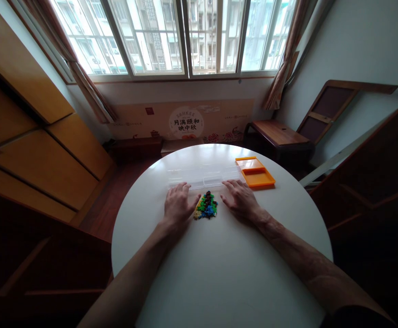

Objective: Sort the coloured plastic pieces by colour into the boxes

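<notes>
We work at a round white worktop [219,273], and we take the little heap of small coloured bricks [206,206] on it as our landmark. Everything else sits around that heap: a long clear plastic compartment box [204,176] lies just beyond it, towards the window, and an orange tray [255,173] lies beyond and to the right of it, touching or nearly touching the right end of the clear box.

As we judge it, we are at the very start of the handling: the bricks are bunched in one pile, nothing is lifted, and the clear box looks empty, though its walls are too faint to be sure. The next move would call for a fine pinch on a single piece, since the pieces are tiny and tangled together, and for a short reach forward over the heap.

Our left hand [178,206] lies palm down just left of the heap, fingers loosely spread and pointing away from us, the thumb close to the heap's left edge; we cannot tell whether it touches. Our right hand [240,199] lies flat just right of the heap, fingers spread likewise, holding nothing. Both forearms run straight in from the near edge, converging on the heap.
</notes>
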Demonstrator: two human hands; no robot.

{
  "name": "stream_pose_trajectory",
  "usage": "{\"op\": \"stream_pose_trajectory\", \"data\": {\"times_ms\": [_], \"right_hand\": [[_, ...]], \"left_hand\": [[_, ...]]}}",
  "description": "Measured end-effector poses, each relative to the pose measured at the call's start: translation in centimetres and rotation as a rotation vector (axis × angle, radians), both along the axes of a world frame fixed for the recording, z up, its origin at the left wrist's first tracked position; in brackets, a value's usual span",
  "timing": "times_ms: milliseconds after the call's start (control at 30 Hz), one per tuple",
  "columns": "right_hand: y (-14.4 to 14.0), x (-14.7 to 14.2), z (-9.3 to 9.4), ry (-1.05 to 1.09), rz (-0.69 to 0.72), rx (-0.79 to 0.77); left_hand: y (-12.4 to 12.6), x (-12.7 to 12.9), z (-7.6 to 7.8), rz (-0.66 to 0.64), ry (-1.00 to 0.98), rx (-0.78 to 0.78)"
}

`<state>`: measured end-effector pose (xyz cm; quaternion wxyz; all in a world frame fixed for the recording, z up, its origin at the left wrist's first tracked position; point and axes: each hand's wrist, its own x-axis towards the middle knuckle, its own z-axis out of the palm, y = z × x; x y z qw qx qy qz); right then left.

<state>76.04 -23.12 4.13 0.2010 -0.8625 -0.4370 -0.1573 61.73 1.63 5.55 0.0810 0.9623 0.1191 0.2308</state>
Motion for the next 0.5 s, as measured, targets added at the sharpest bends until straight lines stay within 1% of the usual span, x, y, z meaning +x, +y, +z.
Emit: {"op": "stream_pose_trajectory", "data": {"times_ms": [167, 267, 333, 400, 500], "right_hand": [[0.0, 0.1, -0.2, -0.010, 0.013, 0.012], [0.0, 0.2, -0.4, -0.012, 0.021, 0.027], [0.0, 0.3, -0.5, -0.016, 0.024, 0.048], [0.0, 0.3, -0.4, -0.030, 0.035, 0.088], [-0.1, 0.0, 0.1, -0.055, 0.106, 0.162]], "left_hand": [[0.2, 0.1, -0.2, -0.014, -0.033, 0.009], [0.2, 0.0, 0.1, -0.044, -0.079, 0.026], [0.2, 0.0, 0.4, -0.111, -0.108, 0.025], [0.2, -0.1, 0.8, -0.205, -0.111, 0.002], [0.3, -0.3, 1.3, -0.360, -0.073, -0.058]]}}
